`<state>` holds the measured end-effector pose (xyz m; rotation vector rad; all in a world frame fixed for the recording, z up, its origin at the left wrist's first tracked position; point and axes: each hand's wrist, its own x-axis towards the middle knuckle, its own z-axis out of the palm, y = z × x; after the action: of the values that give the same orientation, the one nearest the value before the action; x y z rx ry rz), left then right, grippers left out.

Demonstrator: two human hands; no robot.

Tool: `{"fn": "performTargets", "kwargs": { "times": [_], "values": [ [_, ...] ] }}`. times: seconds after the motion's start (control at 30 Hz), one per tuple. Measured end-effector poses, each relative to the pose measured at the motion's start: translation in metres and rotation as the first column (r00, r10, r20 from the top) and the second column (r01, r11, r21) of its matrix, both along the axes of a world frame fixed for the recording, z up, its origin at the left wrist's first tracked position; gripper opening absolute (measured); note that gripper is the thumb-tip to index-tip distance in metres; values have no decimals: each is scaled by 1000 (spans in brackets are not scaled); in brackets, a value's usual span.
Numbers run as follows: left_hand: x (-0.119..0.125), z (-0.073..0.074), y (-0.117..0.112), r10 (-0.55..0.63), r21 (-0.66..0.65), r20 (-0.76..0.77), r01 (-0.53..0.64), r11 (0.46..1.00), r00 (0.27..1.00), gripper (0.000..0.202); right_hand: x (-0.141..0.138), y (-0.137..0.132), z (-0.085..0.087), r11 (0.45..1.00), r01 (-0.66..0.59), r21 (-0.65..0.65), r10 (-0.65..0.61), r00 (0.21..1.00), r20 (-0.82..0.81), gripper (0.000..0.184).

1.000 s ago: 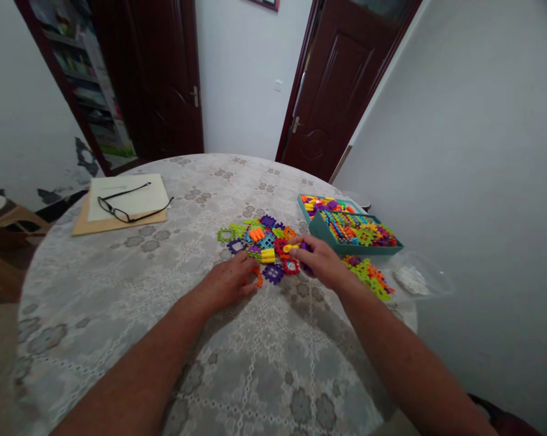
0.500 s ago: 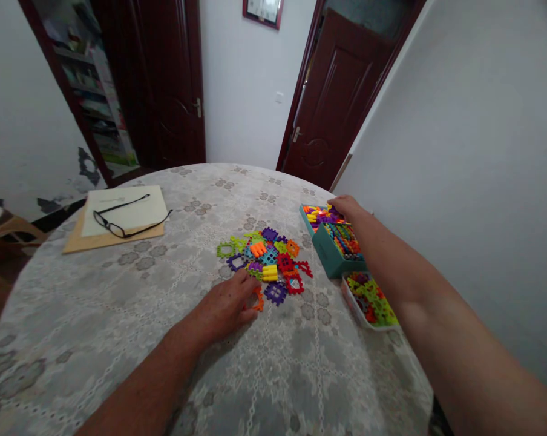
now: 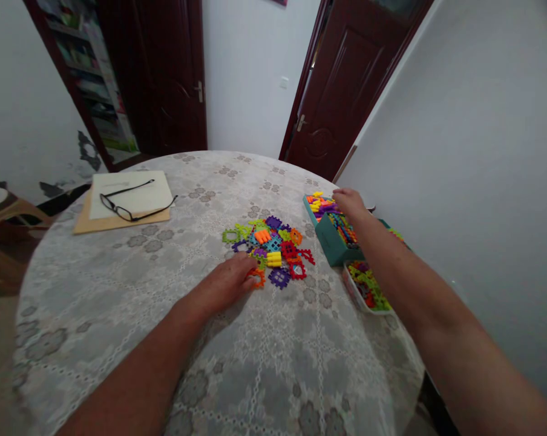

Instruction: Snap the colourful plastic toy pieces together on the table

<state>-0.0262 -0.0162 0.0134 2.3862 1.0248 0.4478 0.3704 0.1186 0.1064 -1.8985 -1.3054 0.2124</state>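
Observation:
A heap of bright plastic building pieces lies on the round table. My left hand rests flat on the cloth at the heap's near edge, fingertips touching an orange piece. My right hand reaches over a teal box full of coloured pieces; its fingers curl down into the far compartment, and what they hold is hidden. A clear tray of green and orange pieces sits just in front of the box, under my right forearm.
A lace-patterned cloth covers the table. Black glasses lie on papers and a tan folder at the far left. Two dark wooden doors stand behind. A wooden stool is at the left; the white wall is close on the right.
My right hand left the heap and reached out to the teal box at the right, then shifted slightly within it. My left hand stayed at the heap's near edge.

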Motion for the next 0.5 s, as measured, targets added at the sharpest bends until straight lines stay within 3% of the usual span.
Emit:
{"fn": "performTargets", "kwargs": {
  "times": [0.1,0.23,0.37,0.5],
  "values": [
    [0,2,4,9,6,-11,-9,1000,1000,11,-31,-37,-3,985,-171,-15,171,985,-1,32],
    [1,5,5,61,-4,-3,-61,998,998,14,-82,-105,-16,880,-461,-115,475,859,193,29],
    [1,3,4,116,-34,62,-114,993,991,41,-125,-150,-48,803,-580,-139,592,746,305,33],
    [1,1,4,185,-78,62,-180,981,981,67,-152,-160,-83,764,-624,-164,632,672,385,46]
  ]
}}
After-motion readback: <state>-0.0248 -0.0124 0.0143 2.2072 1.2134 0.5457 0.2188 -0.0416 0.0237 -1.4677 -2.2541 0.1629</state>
